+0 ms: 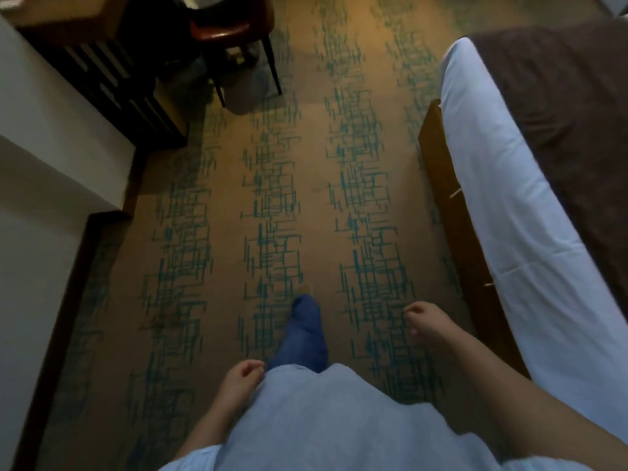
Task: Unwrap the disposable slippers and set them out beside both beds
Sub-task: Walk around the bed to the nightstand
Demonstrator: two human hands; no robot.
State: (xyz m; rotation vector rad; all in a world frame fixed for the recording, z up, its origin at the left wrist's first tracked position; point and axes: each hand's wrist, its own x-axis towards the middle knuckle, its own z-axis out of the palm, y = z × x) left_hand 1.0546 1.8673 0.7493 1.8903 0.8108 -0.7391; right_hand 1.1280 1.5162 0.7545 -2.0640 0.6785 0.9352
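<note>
No slippers or wrapping show in the head view. My left hand (242, 377) hangs low by my pale blue shirt, fingers loosely curled with nothing in them. My right hand (429, 322) hangs out to the right over the carpet, fingers also curled and holding nothing. A bed (509, 185) with a white sheet and a dark brown runner fills the right side, its wooden base along the floor. My right hand is a short way left of that base. One leg in blue jeans (306, 331) is stepped forward between my hands.
Patterned tan and teal carpet (272, 198) runs ahead. A dark wooden desk or slatted unit (112, 79) stands at the upper left by a white wall (40, 137). A chair with a reddish seat (224, 32) stands at the top centre.
</note>
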